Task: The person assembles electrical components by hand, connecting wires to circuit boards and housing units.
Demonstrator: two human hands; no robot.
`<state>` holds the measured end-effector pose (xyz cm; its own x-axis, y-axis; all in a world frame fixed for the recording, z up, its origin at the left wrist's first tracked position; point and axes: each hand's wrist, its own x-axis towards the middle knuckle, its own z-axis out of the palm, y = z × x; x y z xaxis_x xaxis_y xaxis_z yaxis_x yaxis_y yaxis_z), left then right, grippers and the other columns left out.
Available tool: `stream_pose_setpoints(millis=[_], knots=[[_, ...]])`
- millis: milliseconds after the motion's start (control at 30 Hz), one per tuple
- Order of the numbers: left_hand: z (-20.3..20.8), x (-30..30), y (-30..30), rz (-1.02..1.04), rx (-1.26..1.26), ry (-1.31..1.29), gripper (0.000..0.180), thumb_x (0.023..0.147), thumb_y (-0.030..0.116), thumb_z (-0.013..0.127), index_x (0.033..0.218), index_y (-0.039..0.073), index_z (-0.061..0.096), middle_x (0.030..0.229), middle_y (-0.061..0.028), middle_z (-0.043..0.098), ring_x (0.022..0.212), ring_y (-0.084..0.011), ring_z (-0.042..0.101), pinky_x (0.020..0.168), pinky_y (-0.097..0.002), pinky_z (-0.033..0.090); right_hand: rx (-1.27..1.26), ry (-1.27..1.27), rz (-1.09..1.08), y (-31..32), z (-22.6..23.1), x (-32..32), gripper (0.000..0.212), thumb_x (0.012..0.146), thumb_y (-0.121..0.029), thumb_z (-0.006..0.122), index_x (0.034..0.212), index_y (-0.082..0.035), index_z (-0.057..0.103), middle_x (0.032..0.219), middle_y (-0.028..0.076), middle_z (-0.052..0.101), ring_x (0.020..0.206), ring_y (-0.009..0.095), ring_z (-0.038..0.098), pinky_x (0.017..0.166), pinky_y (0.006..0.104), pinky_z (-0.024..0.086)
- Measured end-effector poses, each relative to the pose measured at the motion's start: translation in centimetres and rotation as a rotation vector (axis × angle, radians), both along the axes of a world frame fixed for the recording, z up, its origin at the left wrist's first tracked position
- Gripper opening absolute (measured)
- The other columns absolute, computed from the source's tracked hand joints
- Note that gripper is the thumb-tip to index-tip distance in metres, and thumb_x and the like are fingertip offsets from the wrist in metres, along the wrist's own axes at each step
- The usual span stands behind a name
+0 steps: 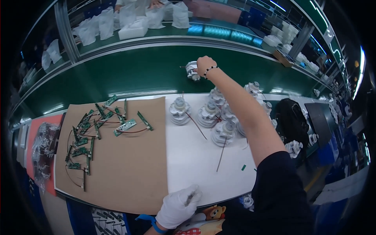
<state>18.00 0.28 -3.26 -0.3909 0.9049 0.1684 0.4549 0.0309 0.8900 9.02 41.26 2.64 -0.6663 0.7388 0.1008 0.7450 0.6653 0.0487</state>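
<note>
Stretched far out over the green conveyor surface, my bare right hand [206, 65] is closed on a white plastic motor-like assembly [192, 70] with a short wire. My left hand [179, 207], in a white glove with a blue wrist strap [148, 218], stays low at the near edge of the white sheet [188, 168]. Its fingers are curled together, and what they may hold cannot be made out. Beyond it, several similar white assemblies [179, 111] stand on the sheet, some with thin wires trailing. My right forearm hides part of that group.
Green circuit boards with wires [126, 127] lie on brown paper [129, 168] at left. A clear plastic bag [44, 150] rests at the far left, a black bag [290, 119] at right. Beyond the conveyor [129, 70], a metal-framed shelf carries white bags [105, 23]; another person's hand [156, 3] shows there.
</note>
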Motion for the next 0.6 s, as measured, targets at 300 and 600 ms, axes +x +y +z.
stream_pose_setpoints(millis=[300,600], knots=[[-0.8,-2.2,-0.3,-0.091,0.087,0.056,0.019,0.076,0.013,0.064,0.092,0.005,0.059,0.063,-0.011,0.06,0.054,-0.0243,0.06,0.051,-0.0296,0.048,-0.011,0.203,-0.133,0.6,-4.0,-5.0,0.024,0.069,-0.026,0.068,0.085,-0.008,0.068,0.091,0.012,0.065,0.083,0.027,0.062,0.075,0.0345,0.05],[-1.1,-1.7,-1.7,-0.085,0.087,-0.061,0.025,0.081,0.023,0.058,0.101,0.007,0.058,0.07,-0.0134,0.06,0.061,-0.0284,0.059,0.054,-0.0344,0.047,-0.089,0.879,0.154,2.1,-1.3,-1.9,0.025,0.078,-0.032,0.061,0.079,-0.008,0.066,0.072,0.007,0.063,0.065,0.016,0.059,0.062,0.0301,0.046]])
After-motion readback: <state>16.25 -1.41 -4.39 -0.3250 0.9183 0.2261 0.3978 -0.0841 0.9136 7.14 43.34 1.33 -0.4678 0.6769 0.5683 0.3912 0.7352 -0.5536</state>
